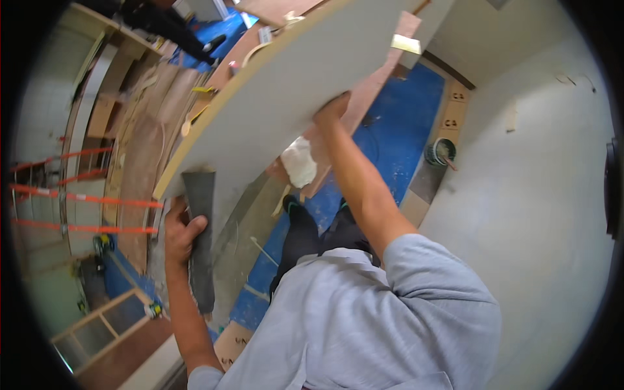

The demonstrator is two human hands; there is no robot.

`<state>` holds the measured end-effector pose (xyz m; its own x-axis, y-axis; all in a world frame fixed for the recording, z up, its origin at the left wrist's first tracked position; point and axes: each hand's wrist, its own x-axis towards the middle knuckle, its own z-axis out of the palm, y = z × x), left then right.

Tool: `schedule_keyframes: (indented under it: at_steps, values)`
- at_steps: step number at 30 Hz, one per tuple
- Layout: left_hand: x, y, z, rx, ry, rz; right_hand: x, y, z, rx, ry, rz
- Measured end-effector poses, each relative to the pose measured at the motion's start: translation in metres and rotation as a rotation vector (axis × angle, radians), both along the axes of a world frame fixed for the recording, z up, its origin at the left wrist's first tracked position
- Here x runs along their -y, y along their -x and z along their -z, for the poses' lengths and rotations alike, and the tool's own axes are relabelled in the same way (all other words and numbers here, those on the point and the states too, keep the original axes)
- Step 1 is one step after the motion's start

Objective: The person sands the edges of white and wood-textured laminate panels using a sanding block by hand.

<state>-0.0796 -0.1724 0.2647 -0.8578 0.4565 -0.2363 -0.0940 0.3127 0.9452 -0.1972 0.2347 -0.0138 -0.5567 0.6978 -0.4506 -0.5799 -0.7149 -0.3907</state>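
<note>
A large pale grey board [292,84] with a tan edge is held up in front of me, tilted from lower left to upper right. My left hand [179,231] grips a dark grey flat strip [200,240] against the board's lower left corner. My right hand [331,110] reaches up and holds the board's lower edge near its middle. The fingers of that hand are hidden behind the board.
Below lies a blue floor covering [390,130] with brown wooden boards [364,97], a white bag [299,162] and a small bucket [443,153]. Orange straps [78,198] and stacked timber [130,143] are on the left. A white wall [533,195] rises at right.
</note>
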Motion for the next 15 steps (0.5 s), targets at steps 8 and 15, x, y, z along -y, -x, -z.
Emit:
schedule_keyframes:
  at_steps: [8, 15]
  values:
    - [-0.024, 0.004, 0.021, -0.056, -0.060, -0.013, -0.002, 0.004, 0.055, 0.035, -0.484, -0.171]
    - [-0.023, 0.021, 0.035, 0.011, -0.056, -0.027, -0.015, 0.011, 0.082, 0.166, -0.507, -0.113]
